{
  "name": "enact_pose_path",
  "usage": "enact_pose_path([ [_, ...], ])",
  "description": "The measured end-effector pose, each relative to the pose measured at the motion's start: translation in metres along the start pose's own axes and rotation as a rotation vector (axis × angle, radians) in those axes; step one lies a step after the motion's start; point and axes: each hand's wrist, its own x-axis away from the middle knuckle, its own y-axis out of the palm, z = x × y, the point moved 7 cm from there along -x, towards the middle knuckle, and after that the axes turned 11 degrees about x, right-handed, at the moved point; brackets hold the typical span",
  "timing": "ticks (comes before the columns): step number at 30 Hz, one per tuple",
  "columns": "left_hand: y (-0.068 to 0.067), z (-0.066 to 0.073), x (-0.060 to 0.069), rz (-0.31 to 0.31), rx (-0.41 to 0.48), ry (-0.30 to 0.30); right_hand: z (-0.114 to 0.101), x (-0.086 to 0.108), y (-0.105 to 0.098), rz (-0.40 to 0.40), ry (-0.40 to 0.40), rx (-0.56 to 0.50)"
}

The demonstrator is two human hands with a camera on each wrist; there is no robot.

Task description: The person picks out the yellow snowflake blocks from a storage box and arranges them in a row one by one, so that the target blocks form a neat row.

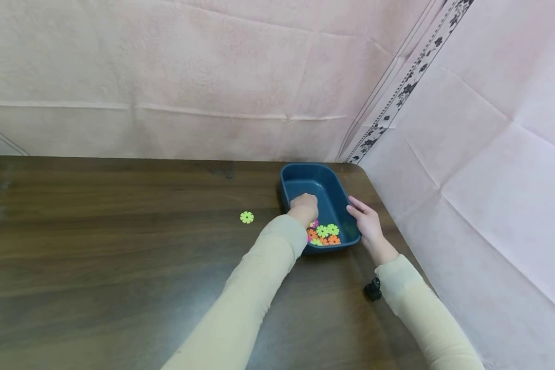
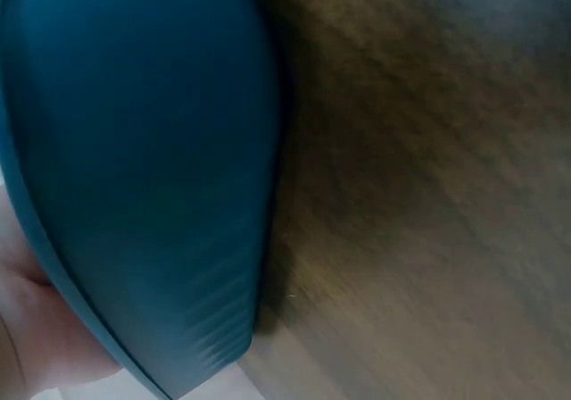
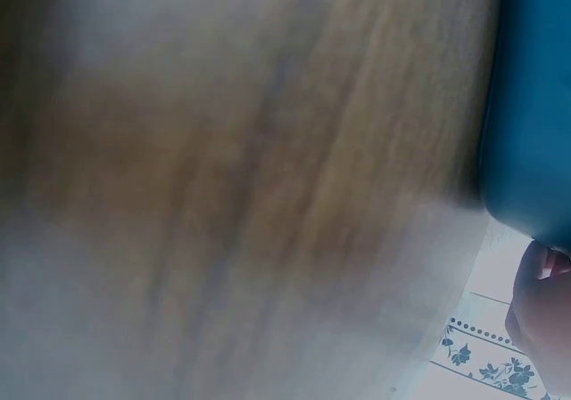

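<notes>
A dark blue plastic bin point(image 1: 335, 192) stands on the wooden table. Several flower-shaped discs in yellow-green, orange and pink point(image 1: 322, 231) lie inside its near end. My left hand point(image 1: 304, 206) reaches down into the bin with its knuckles up; its fingertips are hidden, so what they hold does not show. In the left wrist view, part of that hand point(image 2: 45, 337) shows beyond the bin's rim point(image 2: 53, 275). At the bin's right side, my right hand point(image 1: 369, 223) holds the rim. One yellow-green flower disc point(image 1: 247, 217) lies on the table left of the bin.
The brown wooden table point(image 1: 120, 246) extends far to the left. Pale cloth point(image 1: 189, 77) hangs behind it, and another patterned sheet point(image 1: 481, 128) borders the right edge, close to my right arm. A small black device point(image 1: 372, 289) sits at my right sleeve.
</notes>
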Motion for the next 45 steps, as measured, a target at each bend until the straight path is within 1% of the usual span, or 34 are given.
enact_pose_path([
  [3, 0.002, 0.000, -0.001, 0.001, -0.022, -0.007, 0.000, 0.001, 0.000, 0.000, -0.002, 0.004],
  [4, 0.004, 0.000, -0.003, -0.005, -0.027, -0.010, 0.000, 0.001, 0.000, 0.002, -0.004, 0.004],
  [8, 0.008, 0.001, -0.001, -0.028, -0.032, -0.010, -0.001, 0.001, 0.000, 0.004, 0.001, 0.003],
  [10, 0.011, 0.002, -0.001, -0.034, -0.027, -0.007, -0.001, 0.000, 0.000, 0.004, 0.005, 0.002],
  [13, 0.014, 0.002, -0.001, -0.031, 0.003, 0.010, -0.001, 0.000, 0.001, 0.002, 0.016, 0.003],
  [16, 0.015, 0.001, -0.002, -0.038, 0.095, 0.026, 0.000, 0.000, 0.001, 0.001, 0.025, 0.001],
  [21, 0.012, -0.002, -0.006, -0.084, 0.253, 0.034, -0.001, -0.001, 0.000, 0.005, 0.019, 0.011],
  [26, 0.007, 0.000, -0.007, -0.119, 0.354, 0.042, -0.001, -0.001, 0.000, 0.009, 0.017, 0.014],
  [27, 0.005, 0.001, -0.007, -0.120, 0.370, 0.050, -0.001, -0.001, 0.000, 0.009, 0.019, 0.015],
  [30, 0.000, 0.003, -0.006, -0.118, 0.454, 0.070, 0.000, 0.000, 0.000, 0.006, 0.023, 0.018],
  [33, -0.008, 0.004, -0.004, -0.116, 0.581, 0.086, 0.000, 0.000, 0.001, 0.004, 0.023, 0.014],
  [35, -0.012, 0.004, -0.001, -0.122, 0.679, 0.082, 0.000, 0.000, 0.001, 0.002, 0.024, 0.007],
  [38, -0.018, 0.002, 0.001, -0.129, 0.791, 0.064, 0.001, -0.001, 0.001, -0.001, 0.024, 0.002],
  [40, -0.021, -0.001, 0.003, -0.131, 0.842, 0.054, 0.001, -0.001, 0.000, -0.002, 0.026, 0.002],
  [43, -0.024, -0.005, 0.004, -0.148, 0.877, 0.046, 0.001, -0.001, 0.000, -0.005, 0.024, 0.007],
  [45, -0.027, -0.008, 0.005, -0.170, 0.901, 0.043, 0.001, -0.001, 0.000, -0.003, 0.024, 0.010],
])
